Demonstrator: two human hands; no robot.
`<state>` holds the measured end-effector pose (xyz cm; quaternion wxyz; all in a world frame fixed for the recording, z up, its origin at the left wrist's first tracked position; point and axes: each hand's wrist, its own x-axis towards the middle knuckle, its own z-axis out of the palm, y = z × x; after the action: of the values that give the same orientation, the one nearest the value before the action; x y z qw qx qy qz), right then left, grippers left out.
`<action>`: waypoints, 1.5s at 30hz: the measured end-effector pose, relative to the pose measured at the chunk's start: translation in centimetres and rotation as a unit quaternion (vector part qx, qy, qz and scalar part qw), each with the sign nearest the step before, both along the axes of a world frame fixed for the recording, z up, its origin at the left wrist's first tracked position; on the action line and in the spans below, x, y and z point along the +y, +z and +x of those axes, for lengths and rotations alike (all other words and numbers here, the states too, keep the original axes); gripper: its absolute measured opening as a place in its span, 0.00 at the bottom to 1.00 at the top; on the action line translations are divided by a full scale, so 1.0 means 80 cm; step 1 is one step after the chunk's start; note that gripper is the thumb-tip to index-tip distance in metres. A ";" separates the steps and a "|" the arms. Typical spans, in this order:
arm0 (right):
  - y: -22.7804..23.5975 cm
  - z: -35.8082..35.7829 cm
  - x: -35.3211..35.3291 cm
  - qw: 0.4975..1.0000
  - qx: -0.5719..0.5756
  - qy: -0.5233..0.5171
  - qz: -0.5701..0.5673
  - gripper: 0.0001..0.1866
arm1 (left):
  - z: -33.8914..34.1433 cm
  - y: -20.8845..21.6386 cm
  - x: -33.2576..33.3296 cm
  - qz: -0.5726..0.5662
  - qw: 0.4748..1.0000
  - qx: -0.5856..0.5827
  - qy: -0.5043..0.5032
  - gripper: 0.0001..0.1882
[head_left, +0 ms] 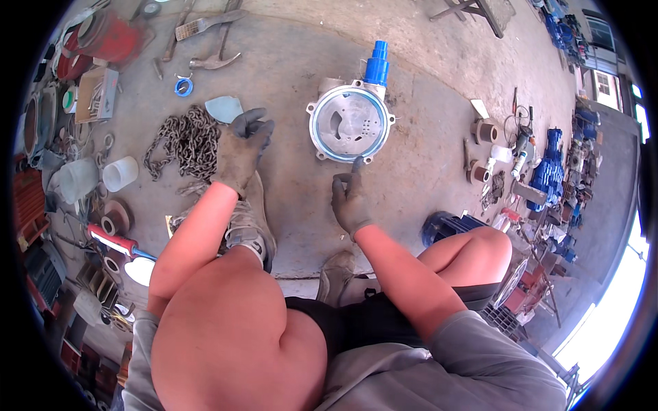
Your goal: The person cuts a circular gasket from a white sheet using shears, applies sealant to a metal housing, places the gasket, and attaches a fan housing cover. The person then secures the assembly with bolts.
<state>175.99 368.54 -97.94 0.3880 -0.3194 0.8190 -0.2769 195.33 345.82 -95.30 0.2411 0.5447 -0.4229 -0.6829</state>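
Observation:
A round metal pump housing (351, 122) with bolt lugs lies on the concrete floor in front of me, a blue ring around its plate with holes. A blue stepped fitting (377, 63) sticks out of its far side. My gloved right hand (351, 202) reaches its near edge; the index finger is stretched out at a lug, thumb apart, nothing held. My gloved left hand (240, 152) is raised beside a heap of rusty chain (184, 140), fingers curled in; whatever they may hold is hidden. A light blue flat piece (223, 109) lies just beyond that hand.
Farther left are a claw hammer (216, 61), a brush (205, 26), a blue tape roll (184, 86) and a cardboard box (98, 94). White plastic cups (120, 174) stand at the left. Blue machine parts (548, 171) and rusty collars (486, 131) crowd the right.

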 end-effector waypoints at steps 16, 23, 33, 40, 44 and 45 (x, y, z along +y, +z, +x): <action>0.033 -0.023 -0.029 0.934 -0.218 -0.262 -0.105 0.21 | 0.001 0.003 0.001 0.015 0.999 -0.015 -0.024 0.21; 0.002 0.060 -0.058 0.982 -0.109 -0.152 0.006 0.26 | -0.003 0.006 0.003 0.013 0.999 0.004 -0.029 0.20; 0.021 0.049 -0.087 0.971 0.049 0.206 0.110 0.26 | 0.008 0.008 -0.002 0.017 1.000 -0.006 -0.019 0.21; 0.069 -0.013 -0.161 0.881 0.146 0.415 0.174 0.26 | 0.007 0.011 -0.003 0.010 1.000 0.010 -0.008 0.21; 0.075 -0.021 -0.177 0.865 0.168 0.438 0.179 0.28 | 0.006 0.017 -0.004 0.014 1.000 -0.003 -0.017 0.22; 0.075 -0.024 -0.176 0.857 0.173 0.450 0.183 0.28 | 0.009 0.013 -0.003 0.006 1.000 -0.007 -0.021 0.22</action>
<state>174.07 354.48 -91.90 0.3736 -0.6187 0.6762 0.1426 196.06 345.57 -94.23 0.2205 0.5418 -0.4315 -0.6867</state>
